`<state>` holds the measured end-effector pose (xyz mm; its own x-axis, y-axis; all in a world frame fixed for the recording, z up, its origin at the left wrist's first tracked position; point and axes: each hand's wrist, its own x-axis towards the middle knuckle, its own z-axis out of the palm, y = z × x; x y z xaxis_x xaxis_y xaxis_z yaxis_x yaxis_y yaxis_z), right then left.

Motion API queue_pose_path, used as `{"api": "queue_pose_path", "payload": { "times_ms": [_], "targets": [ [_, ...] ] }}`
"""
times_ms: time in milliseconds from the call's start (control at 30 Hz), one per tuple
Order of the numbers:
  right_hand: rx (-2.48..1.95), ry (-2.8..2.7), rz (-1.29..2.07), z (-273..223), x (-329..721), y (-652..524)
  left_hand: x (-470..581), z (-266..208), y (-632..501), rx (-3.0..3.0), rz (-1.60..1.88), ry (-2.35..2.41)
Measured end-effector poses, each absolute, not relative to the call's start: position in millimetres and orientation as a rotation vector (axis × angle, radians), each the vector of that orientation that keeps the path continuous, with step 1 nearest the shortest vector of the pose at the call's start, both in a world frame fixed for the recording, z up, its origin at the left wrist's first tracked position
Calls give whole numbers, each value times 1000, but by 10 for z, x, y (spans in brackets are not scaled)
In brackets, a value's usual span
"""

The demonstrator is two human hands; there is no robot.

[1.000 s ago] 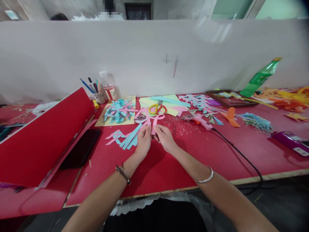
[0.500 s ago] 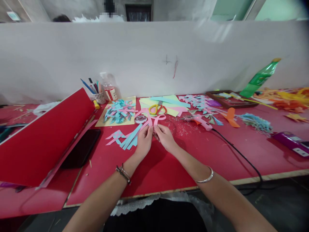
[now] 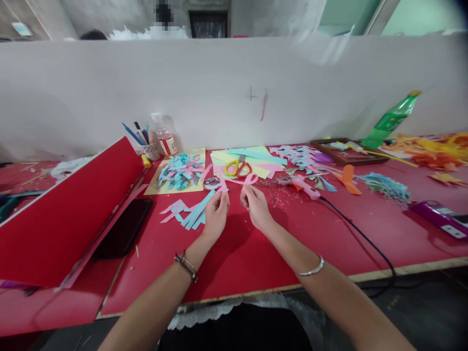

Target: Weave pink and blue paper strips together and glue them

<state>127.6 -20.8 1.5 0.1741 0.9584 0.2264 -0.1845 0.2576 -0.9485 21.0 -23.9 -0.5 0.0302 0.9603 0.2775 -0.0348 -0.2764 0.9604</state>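
My left hand [image 3: 217, 213] pinches a pink paper strip [image 3: 223, 185], which rises from its fingertips. A short gap to the right, my right hand [image 3: 257, 208] pinches a looped pink paper strip [image 3: 251, 178]; a thin pink length runs from it towards the left hand, and I cannot tell whether both hold one strip. Blue paper strips [image 3: 196, 214] lie fanned beside my left hand, with a woven pink-and-blue piece [image 3: 177, 208] at their left. Just beyond the hands are scissors [image 3: 237, 168] with a yellow and a red handle, and a round patterned disc [image 3: 212, 183].
A pile of folded pink and blue paper pieces [image 3: 180, 170] sits on a yellow sheet. To the right lie a pink glue gun [image 3: 305, 187] with its black cord, and a tilted green bottle [image 3: 391, 122]. A red board [image 3: 73, 219] leans over a phone [image 3: 126, 229] at left.
My hands have moved apart, the right one shifting right with its pink loop. A gap now shows between them, with a thin pink length across it.
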Motion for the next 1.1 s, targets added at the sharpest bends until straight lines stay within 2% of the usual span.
{"api": "queue_pose_path", "payload": {
  "times_ms": [300, 500, 600, 700, 833, 900, 967, 1100],
  "targets": [
    [-1023, -1195, 995, 42, 1327, -154, 194, 79, -263, 1578, 1200, 1031],
    [-1040, -1330, 985, 152, 1493, -97, -82, 350, -351, 1944, 378, 1023],
    [-1044, -1445, 937, 383, 1614, -135, -238, 414, -455, 2137, 173, 1103],
    [-1076, -1637, 881, 748, 1708, -260, -283, 453, -508, 2212, 363, 1149],
    [-922, -1899, 863, 1272, 1732, -558, -156, 627, -508, 2201, 983, 973],
    [-859, -1950, 897, 1471, 1713, -723, -50, 770, -533, 2165, 1186, 837],
    [-764, -1953, 956, 1598, 1688, -858, 58, 908, -593, 2077, 1247, 705],
    [-581, -1850, 1113, 1636, 1646, -977, 219, 1057, -743, 1834, 1161, 532]
  ]
}}
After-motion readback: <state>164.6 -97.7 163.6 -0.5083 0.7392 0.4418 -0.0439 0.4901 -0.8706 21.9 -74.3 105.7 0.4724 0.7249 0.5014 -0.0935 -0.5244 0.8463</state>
